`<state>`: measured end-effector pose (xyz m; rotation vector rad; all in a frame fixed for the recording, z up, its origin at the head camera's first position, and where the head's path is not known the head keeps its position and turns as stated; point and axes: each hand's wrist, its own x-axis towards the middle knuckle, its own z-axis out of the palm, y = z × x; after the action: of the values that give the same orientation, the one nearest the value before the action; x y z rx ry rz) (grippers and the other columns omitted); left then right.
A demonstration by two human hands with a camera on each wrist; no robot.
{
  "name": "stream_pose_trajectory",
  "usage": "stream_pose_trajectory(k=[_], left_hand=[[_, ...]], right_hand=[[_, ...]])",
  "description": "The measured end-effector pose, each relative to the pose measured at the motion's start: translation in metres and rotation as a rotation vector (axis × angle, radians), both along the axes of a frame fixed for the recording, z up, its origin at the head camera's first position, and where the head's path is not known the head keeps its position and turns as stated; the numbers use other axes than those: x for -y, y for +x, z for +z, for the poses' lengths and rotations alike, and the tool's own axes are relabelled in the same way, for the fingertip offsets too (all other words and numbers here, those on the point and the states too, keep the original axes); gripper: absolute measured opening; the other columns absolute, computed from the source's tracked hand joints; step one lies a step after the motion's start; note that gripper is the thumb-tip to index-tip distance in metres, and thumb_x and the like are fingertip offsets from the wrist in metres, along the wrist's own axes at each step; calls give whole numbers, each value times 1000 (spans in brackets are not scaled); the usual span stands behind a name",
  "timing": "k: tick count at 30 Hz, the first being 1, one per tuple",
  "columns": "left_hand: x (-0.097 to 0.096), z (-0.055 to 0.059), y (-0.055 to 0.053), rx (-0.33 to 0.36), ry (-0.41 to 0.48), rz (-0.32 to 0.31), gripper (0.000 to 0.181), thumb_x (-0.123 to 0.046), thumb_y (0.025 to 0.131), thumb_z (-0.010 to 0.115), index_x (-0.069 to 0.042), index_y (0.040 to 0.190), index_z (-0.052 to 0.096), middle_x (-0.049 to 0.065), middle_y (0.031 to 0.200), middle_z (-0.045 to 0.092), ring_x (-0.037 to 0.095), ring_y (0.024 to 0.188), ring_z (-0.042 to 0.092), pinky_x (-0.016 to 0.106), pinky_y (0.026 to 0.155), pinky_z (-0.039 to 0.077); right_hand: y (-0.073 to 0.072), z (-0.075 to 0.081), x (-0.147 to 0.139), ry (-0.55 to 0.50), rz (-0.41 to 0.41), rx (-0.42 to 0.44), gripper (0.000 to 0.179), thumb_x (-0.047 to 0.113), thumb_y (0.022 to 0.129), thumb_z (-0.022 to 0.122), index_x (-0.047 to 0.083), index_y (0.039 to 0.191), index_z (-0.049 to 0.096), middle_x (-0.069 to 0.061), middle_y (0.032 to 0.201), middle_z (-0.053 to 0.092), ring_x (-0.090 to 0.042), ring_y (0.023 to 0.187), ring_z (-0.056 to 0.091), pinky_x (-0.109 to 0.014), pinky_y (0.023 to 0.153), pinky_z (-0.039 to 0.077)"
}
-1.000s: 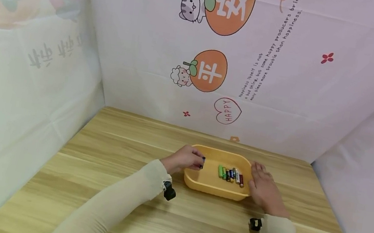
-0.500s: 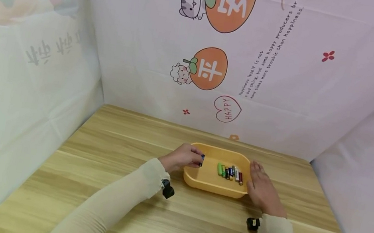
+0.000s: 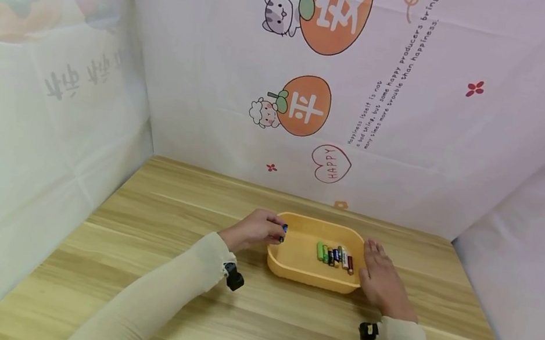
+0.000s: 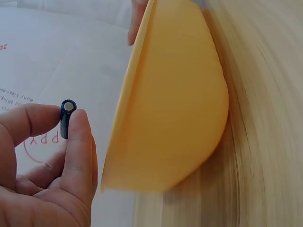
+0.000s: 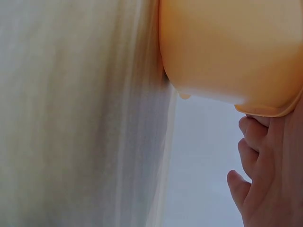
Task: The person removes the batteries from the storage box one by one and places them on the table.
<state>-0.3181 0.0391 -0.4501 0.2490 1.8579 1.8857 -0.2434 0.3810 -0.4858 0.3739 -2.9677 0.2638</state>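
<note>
My left hand (image 3: 255, 229) pinches a small dark blue battery (image 3: 283, 233) between thumb and fingertips, at the left rim of a yellow plastic basin (image 3: 296, 276). In the left wrist view the battery (image 4: 66, 118) points its round metal end at the camera, beside the basin's outer wall (image 4: 180, 104). Several batteries (image 3: 335, 256), in green, blue, white and dark red, lie side by side in the right half of the basin. My right hand (image 3: 385, 281) rests with extended fingers against the basin's right end; its fingers (image 5: 251, 156) show by the rim in the right wrist view.
The basin stands on a wood-grain table (image 3: 280, 330), near its back edge. A white printed sheet (image 3: 399, 171) rises behind the table, and plain white sheets hang at left and right. Each wrist carries a small black camera.
My left hand has drawn back to the left with the battery, from over the basin floor to its left rim. My right hand stays at the right end.
</note>
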Motion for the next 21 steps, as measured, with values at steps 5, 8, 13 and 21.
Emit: stream_pose_trajectory(k=[5,8,13,21], left_hand=[[12,-1,0,10,-4,14,33,-1,93,63,11,122,57,30,120,58,21,84,66,32,79,58],[18,-4,-2,2,2,17,34,-1,93,62,12,124,55,31,122,56,22,88,66,34,83,57],[30,-12,-6,-4,6,41,32,1,93,61,12,122,57,27,118,59,27,94,65,40,89,54],[52,-21,-10,10,-29,82,33,1,92,61,11,123,56,23,113,61,26,93,65,41,89,54]], right_hand=[[2,0,-1,-3,-14,5,58,17,102,35,-9,150,16,-28,155,18,-45,142,15,-57,114,17],[3,0,0,-9,-22,19,58,17,102,34,-8,151,16,-27,156,16,-44,142,14,-56,114,16],[3,1,0,-20,-23,28,58,17,102,33,-8,151,14,-26,157,15,-44,143,13,-56,114,16],[1,0,0,-17,-19,22,57,17,103,34,-8,151,15,-27,156,17,-43,143,13,-56,114,16]])
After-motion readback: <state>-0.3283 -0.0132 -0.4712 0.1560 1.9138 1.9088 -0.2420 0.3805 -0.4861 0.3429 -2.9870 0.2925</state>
